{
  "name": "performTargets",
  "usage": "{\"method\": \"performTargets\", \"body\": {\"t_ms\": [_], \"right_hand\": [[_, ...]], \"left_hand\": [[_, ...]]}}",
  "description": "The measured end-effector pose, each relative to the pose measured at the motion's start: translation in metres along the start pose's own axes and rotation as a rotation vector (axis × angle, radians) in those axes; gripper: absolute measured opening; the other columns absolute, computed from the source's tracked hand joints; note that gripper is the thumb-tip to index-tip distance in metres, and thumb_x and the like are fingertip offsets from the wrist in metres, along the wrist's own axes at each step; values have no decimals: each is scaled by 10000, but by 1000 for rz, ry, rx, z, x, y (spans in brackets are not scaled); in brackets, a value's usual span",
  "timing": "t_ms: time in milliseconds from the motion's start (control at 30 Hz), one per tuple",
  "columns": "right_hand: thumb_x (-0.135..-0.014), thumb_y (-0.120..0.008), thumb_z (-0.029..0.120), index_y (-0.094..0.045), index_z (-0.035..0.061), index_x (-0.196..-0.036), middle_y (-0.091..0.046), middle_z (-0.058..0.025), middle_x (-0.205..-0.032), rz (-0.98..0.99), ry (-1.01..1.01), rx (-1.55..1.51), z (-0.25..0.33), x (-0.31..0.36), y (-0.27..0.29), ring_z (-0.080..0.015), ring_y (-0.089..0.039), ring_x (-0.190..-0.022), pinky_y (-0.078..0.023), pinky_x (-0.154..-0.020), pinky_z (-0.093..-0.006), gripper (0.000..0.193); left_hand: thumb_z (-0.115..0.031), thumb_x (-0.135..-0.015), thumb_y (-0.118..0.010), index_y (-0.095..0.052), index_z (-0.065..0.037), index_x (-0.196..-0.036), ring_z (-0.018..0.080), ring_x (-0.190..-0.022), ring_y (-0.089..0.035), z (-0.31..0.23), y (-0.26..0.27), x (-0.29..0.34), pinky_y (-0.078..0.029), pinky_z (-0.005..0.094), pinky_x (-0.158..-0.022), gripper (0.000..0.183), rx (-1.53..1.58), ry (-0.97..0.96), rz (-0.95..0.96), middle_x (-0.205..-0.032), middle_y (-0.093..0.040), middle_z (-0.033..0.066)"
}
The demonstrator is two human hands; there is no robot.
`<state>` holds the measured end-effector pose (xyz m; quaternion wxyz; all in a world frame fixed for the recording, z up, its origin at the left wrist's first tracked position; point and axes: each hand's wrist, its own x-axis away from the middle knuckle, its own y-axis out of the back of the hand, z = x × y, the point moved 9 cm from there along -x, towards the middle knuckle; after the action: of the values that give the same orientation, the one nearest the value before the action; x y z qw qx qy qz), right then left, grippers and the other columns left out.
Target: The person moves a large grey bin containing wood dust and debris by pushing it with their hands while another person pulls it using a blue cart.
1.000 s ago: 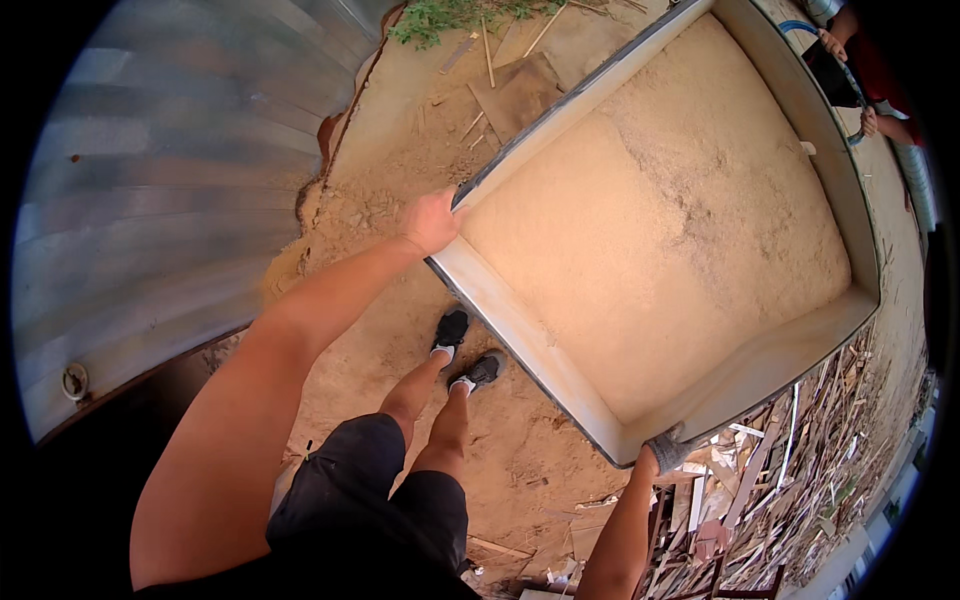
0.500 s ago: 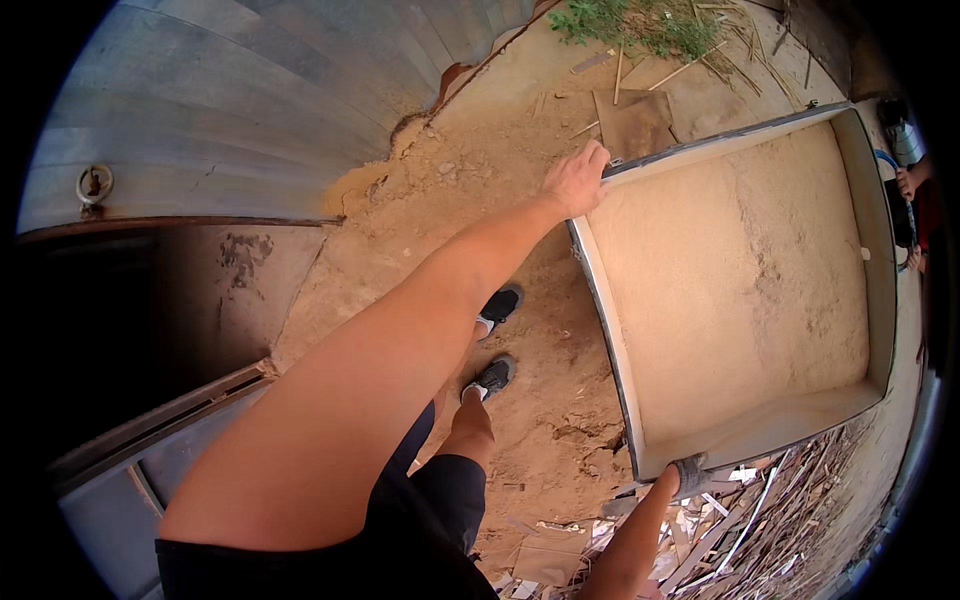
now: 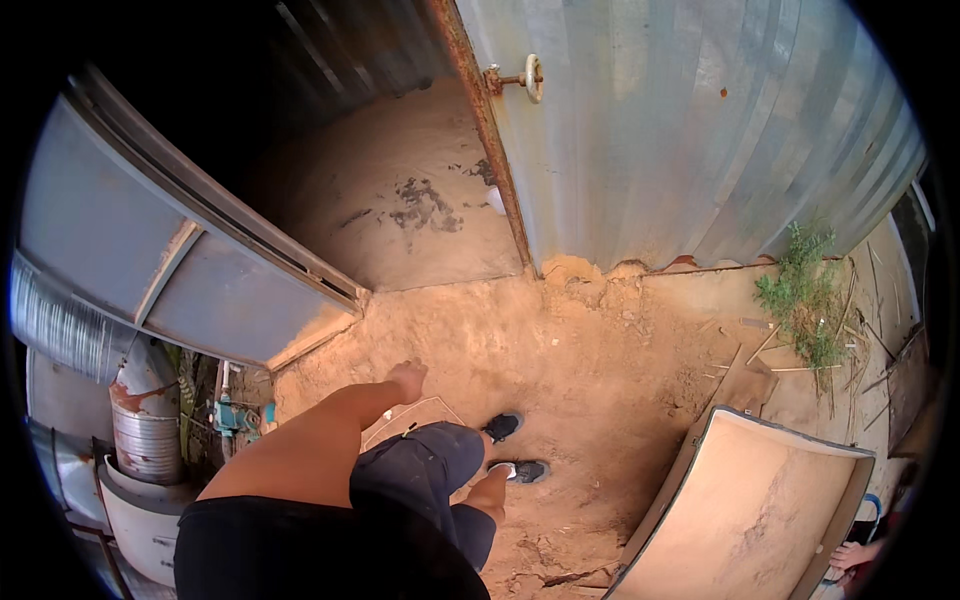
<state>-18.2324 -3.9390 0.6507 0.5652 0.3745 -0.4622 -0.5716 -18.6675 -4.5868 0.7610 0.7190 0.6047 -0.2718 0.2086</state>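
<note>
My left hand (image 3: 407, 380) hangs out in front of my left leg, above the dirt ground, away from the bin. No held thing shows at it, but its fingers are foreshortened, so their shape is unclear. My right hand is out of view. At the lower right stands a large rectangular bin (image 3: 740, 510) with a dark rim and cream inner faces, cut off by the picture's lower edge. Another person's hand (image 3: 850, 555) is at its far right side, next to a blue curved piece.
A corrugated metal door (image 3: 640, 140) with a round handle (image 3: 534, 79) stands ahead, beside a dark doorway. A grey panel door (image 3: 230, 290) and a metal duct (image 3: 150, 430) are at the left. Green weeds (image 3: 805, 290) and sticks lie at the right.
The view has swung left toward the doorway. My left hand has let go of the bin's rim and come back beside my leg. My right hand, earlier at the near rim, has left the picture.
</note>
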Motion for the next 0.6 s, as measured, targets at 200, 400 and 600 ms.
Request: {"method": "performTargets", "body": {"t_ms": [200,400,600], "right_hand": [[-839,-660,251,-434,3,-1325,-589,-230,-1211,408,351,151,39,130,-30,-322,-617,-1041,-522,-831,-429,590],[-837,-661,196,-412,-7,-1334,-586,-228,-1222,719,248,495,-69,167,-51,-325,-613,-1051,-524,-844,-418,593],[-797,-710,76,-327,58,-1334,-619,-180,-1006,1259,99,-158,-11,317,32,-245,-636,-755,-525,-590,-405,660]], "left_hand": [[-222,-790,-627,-484,-24,-1267,371,-1202,-499,252,-66,145,-451,424,-962,535,180,672,106,-1340,-426,206],[-281,-779,-643,-570,-16,-1158,362,-1182,-509,203,-104,136,-442,392,-979,468,629,231,-67,-1265,-483,228],[-263,-763,-652,-580,-30,-1167,322,-1227,-471,136,-102,181,-399,363,-1022,472,626,-185,38,-1280,-501,192]]}}
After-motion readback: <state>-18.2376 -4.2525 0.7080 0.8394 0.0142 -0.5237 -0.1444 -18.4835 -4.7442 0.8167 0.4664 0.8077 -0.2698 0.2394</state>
